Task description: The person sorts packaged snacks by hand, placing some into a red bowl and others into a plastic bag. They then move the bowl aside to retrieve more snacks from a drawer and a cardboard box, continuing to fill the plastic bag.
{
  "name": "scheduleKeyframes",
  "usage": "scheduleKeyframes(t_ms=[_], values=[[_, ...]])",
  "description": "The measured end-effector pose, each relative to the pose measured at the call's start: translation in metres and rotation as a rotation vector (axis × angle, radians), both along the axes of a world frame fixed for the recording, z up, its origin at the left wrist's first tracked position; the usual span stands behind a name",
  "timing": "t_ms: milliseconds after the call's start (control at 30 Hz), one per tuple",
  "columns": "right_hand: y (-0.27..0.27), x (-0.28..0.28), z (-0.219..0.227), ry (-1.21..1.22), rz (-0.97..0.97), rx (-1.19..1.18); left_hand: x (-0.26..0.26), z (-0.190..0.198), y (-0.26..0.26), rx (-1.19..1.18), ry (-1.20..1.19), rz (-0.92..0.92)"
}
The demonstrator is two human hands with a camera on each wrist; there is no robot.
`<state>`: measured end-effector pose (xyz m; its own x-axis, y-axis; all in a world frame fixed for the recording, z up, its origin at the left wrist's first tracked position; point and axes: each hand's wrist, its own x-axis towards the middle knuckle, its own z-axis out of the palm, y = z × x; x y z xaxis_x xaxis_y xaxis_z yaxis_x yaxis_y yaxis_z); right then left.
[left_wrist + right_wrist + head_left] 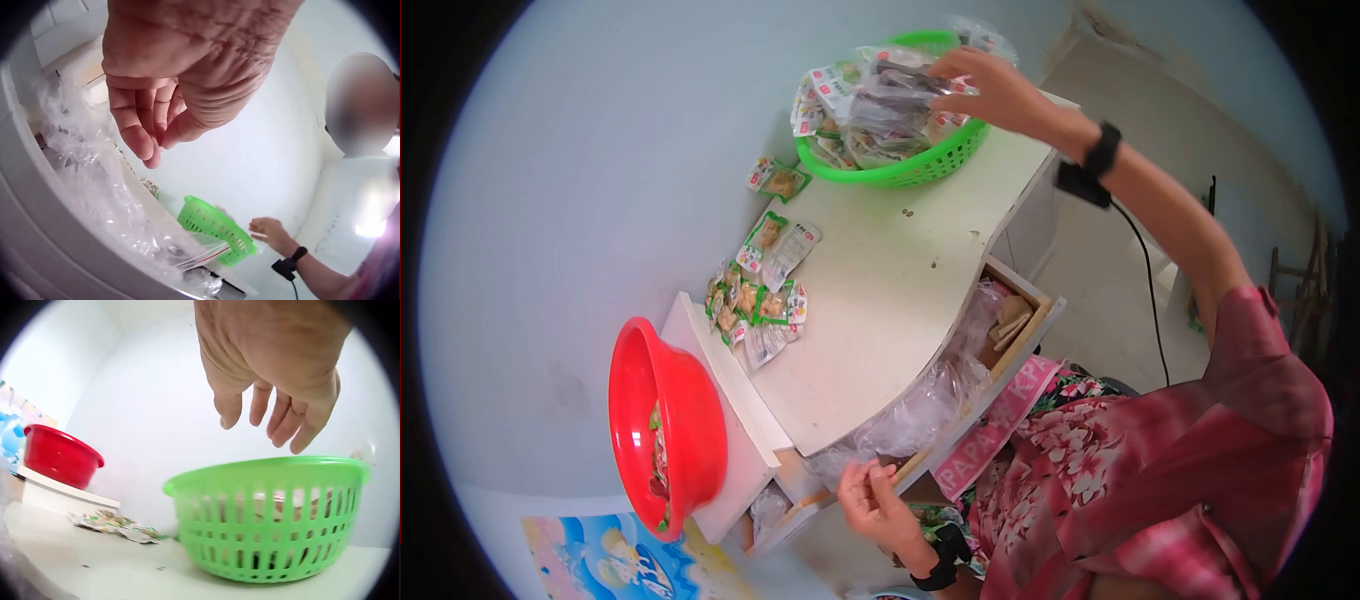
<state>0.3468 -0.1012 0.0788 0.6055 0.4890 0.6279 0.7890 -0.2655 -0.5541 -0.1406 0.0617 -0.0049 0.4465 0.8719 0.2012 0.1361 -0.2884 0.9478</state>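
Note:
My right hand (1005,97) is over the green basket (930,165), which is filled with small printed food packets (830,88) and clear plastic bags (890,112). In the right wrist view, its fingers (284,422) hang apart above the basket rim with nothing between them. My left hand (878,505) is beside the open drawer (990,375), where crumpled clear plastic bags (915,410) lie. Its fingers (134,128) are loosely bent towards the thumb, and nothing shows between them in the left wrist view.
Several green-and-white food packets (765,300) lie along the wall side of the white table (870,270). A red basin (700,430) with some packets inside stands on a ledge at the left. Folded brownish pieces (1011,320) sit at the drawer's far end.

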Motion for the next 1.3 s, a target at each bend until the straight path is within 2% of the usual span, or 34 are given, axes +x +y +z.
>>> scheduleKeyframes(t_ms=[33, 100, 167, 233, 300, 400, 500, 567, 767, 867, 900, 1000, 1133, 1167, 1300], values=[[-0.002, -0.023, -0.002, -0.014, 0.007, 0.128, 0.0, -0.004, -0.003, 0.046, 0.033, -0.007], [-0.005, -0.08, -0.011, 0.06, 0.195, 0.244, -0.001, -0.011, -0.007, 0.14, 0.102, -0.022], [-0.011, -0.146, -0.023, 0.318, 0.386, 0.124, -0.001, -0.017, -0.009, 0.17, 0.108, 0.008], [-0.008, -0.197, -0.046, 0.424, 0.52, 0.054, 0.001, -0.024, -0.011, 0.146, 0.087, 0.02], [-0.001, -0.239, -0.059, 0.545, 0.543, -0.063, 0.007, -0.024, -0.014, 0.262, 0.125, -0.035], [0.016, -0.273, -0.085, 0.362, 0.481, -0.148, 0.017, -0.02, -0.022, 0.377, 0.161, -0.108], [0.028, -0.279, -0.111, 0.208, 0.435, -0.29, 0.028, -0.019, -0.024, 0.453, 0.187, -0.171], [0.031, -0.276, -0.118, 0.251, 0.521, -0.249, 0.039, -0.024, -0.019, 0.57, 0.182, -0.206], [0.031, -0.269, -0.1, 0.396, 0.664, -0.011, 0.057, -0.037, -0.013, 0.367, 0.304, -0.086], [0.023, -0.265, -0.091, 0.481, 0.672, 0.08, 0.054, -0.037, -0.003, 0.523, 0.41, -0.081], [0.019, -0.263, -0.086, 0.508, 0.673, 0.102, 0.053, -0.039, -0.001, 0.503, 0.42, -0.075], [0.006, -0.256, -0.069, 0.754, 0.645, 0.266, 0.045, -0.044, 0.006, 0.444, 0.466, -0.085], [0.0, -0.243, -0.048, 0.943, 0.544, 0.711, 0.036, -0.049, 0.01, 0.419, 0.543, -0.152], [-0.001, -0.24, -0.043, 0.983, 0.569, 0.746, 0.036, -0.048, 0.011, 0.431, 0.553, -0.168], [0.003, -0.236, -0.033, 1.139, 0.622, 0.857, 0.028, -0.038, 0.002, 0.431, 0.348, -0.105]])
